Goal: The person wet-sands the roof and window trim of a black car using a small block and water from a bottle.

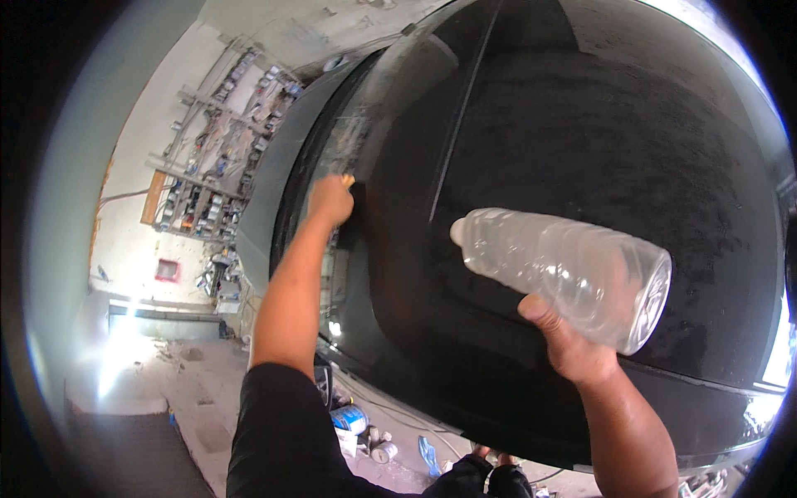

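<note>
A large clear plastic bottle (564,270) lies tilted on its side in the air over the car, its neck pointing left. My right hand (577,344) is closed round its underside, thumb along the near side. My left hand (331,202), somewhat blurred, is a fist farther left, over the edge strip of the dark panel. A small yellowish thing (348,180) pokes out of that fist; its kind is too small to tell. Beneath both hands spreads the black car body (531,149), with wet-looking streaks and smears.
Wall shelves (207,166) crowded with cans and parts stand at the left. On the floor below the car are a blue-and-white can (349,419), a grey tin (384,452) and a blue scrap (428,456). My feet (491,455) show at the bottom, beside a hose.
</note>
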